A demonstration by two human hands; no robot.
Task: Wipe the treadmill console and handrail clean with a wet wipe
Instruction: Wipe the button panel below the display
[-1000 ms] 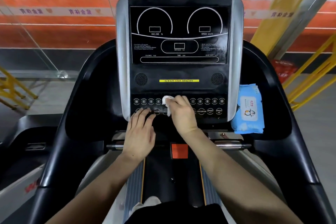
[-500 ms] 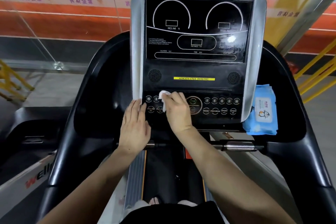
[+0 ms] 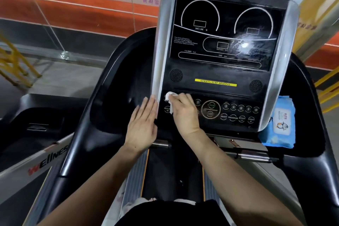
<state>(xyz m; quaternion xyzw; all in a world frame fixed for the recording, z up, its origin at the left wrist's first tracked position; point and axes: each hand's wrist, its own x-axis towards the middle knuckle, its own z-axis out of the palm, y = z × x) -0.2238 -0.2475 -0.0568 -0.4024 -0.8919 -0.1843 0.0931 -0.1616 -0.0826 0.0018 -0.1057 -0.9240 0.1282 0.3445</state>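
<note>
Now the right hand (image 3: 184, 113), fingers closed on the bunched wet wipe (image 3: 169, 97), has slid from the middle of the button row to its left end, by the silver trim. The left hand (image 3: 142, 124) lies open and flat, holding nothing, against that edge (bracing, I judge); the right-side buttons and the handrail (image 3: 254, 157) likely remain.

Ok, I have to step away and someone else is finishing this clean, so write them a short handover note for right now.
Right hand: closed on the wet wipe, pressing it on the far-left buttons of the console keypad.
Left hand: open and flat against the console's left silver edge, holding nothing.
Wipe pack: in the tray right of the console.
Done: the display shows wet streaks on its right side.
Left: the remaining keypad buttons look unwiped, then the handrail.
</note>
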